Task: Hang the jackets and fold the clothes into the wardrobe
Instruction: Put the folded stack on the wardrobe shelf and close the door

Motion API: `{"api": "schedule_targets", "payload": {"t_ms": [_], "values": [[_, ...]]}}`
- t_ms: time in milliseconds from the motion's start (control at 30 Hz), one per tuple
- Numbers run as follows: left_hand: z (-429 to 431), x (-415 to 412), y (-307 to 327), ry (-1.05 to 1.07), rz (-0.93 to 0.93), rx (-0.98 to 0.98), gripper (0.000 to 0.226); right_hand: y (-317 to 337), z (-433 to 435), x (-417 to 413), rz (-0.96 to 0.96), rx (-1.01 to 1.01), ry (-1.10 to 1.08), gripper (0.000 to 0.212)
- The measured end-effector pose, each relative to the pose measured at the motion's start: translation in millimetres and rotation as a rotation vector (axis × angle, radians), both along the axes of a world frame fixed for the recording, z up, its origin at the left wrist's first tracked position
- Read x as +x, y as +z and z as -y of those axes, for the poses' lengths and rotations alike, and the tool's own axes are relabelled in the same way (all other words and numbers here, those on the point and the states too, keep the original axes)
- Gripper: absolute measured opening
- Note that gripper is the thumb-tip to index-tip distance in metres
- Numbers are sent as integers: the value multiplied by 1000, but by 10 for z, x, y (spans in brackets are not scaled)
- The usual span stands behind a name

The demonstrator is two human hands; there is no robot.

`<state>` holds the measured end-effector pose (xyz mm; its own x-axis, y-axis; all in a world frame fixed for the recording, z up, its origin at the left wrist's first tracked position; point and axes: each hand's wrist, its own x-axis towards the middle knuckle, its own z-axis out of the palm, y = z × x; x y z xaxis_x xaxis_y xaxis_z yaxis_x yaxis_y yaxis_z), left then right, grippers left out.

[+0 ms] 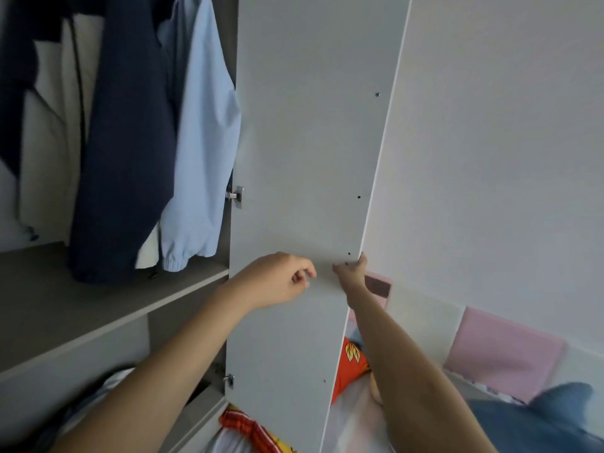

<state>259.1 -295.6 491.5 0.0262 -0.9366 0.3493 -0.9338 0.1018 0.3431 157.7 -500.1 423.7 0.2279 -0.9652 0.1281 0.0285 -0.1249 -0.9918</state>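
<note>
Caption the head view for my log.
Right hand grips the open wardrobe door by its edge, left hand near it; jackets hang inside.

Jackets (124,142) hang in wardrobe (230,34) at left, above shelf (81,299). Door (310,142) stands open in the middle, hinged just right of jackets. Left hand (277,279) in front of door's inner face; right hand (351,273) grips door's free edge, beside left hand. Clothes (351,364) lie behind door, lower right. Wall (506,125) at right.
</note>
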Motion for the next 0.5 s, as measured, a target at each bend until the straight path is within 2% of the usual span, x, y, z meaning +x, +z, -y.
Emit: {"api": "schedule_targets", "payload": {"t_ms": [167, 267, 367, 434, 501], "values": [[29, 18, -92, 6, 1, -66, 22, 135, -184, -152, -216, -46, 41, 33], [28, 34, -137, 25, 8, -16, 34, 79, -491, -232, -154, -120, 61, 24], [-51, 30, -158, 31, -60, 34, 65, -30, -829, -139, -50, -164, 89, 43], [-143, -4, -168, 44, -162, 40, 74, -127, -993, -46, -27, -181, 166, 53], [-261, -33, -214, 96, -245, 15, 79, -167, -1199, 89, -72, -284, 271, 31]]}}
